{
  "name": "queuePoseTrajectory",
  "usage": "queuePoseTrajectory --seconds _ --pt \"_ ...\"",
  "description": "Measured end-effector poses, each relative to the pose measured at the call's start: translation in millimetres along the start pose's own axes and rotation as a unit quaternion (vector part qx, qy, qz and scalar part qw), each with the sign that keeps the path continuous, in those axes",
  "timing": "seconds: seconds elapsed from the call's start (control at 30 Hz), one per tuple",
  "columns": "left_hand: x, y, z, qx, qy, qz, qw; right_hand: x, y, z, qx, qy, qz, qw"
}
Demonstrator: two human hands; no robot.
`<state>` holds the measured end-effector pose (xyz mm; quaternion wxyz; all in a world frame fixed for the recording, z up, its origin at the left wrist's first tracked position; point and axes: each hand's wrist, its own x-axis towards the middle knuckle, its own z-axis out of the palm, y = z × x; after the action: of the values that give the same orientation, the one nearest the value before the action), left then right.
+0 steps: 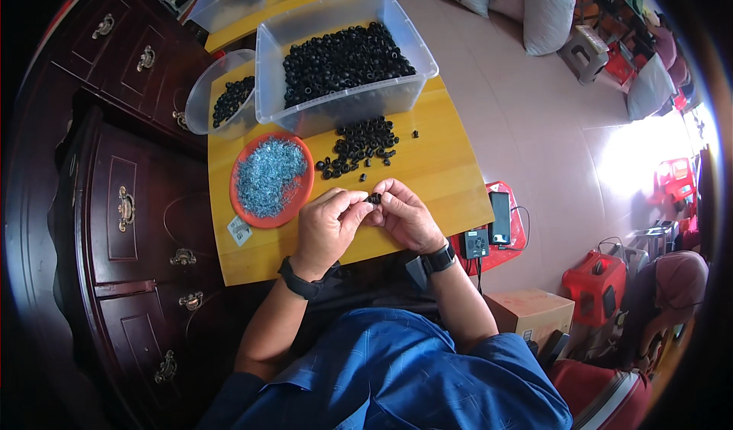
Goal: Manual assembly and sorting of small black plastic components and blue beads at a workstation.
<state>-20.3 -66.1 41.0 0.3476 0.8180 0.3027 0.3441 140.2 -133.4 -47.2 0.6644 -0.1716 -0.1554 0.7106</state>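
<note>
Both my hands meet over the front part of a yellow table (427, 170). Between their fingertips is a small black ring-shaped part (373, 198). My left hand (328, 224) pinches it from the left, and my right hand (410, 215) grips it from the right. Just beyond my fingers lies a loose pile of similar black parts (363, 141). Left of the pile, an orange-red plate (307, 193) holds many small, shiny, clear-bluish pieces, too fine to make out singly. A large clear plastic bin (328, 113) full of black parts stands behind.
A round clear tub (200, 98) with more black parts sits at the table's left. Dark wooden drawers (122, 201) line that side. On the right are a red stool (515, 201) bearing a phone (499, 218), and a cardboard box (534, 312). Another person (676, 285) is at far right.
</note>
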Motion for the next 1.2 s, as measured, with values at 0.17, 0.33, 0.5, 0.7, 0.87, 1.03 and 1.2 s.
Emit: queuePoseTrajectory --seconds 0.17,0.33,0.5,0.7,0.87,1.03,1.2 --pt "1 1 0 0.033 -0.012 0.021 0.999 0 0 1 0.010 -0.003 -0.002 1.000" --pt "1 2 2 0.038 -0.016 0.033 0.999 0 1 0 0.019 0.001 -0.006 1.000" --pt "3 1 -2 0.002 -0.033 0.027 0.999 0 1 -1 0.016 0.009 -0.019 1.000" --pt "3 -1 -9 -0.010 -0.086 -0.001 0.996 -1 2 -4 -0.015 0.004 -0.024 1.000" --pt "5 -3 -14 -0.107 -0.157 -0.088 0.978 -2 -5 6 -0.072 -0.012 -0.009 0.997" --pt "1 -17 -16 -0.091 -0.187 -0.018 0.978 -4 -6 6 -0.072 -0.025 0.013 0.997" --pt "-1 -17 -16 -0.082 -0.179 0.021 0.980 -4 -2 -1 -0.092 -0.035 0.016 0.995"
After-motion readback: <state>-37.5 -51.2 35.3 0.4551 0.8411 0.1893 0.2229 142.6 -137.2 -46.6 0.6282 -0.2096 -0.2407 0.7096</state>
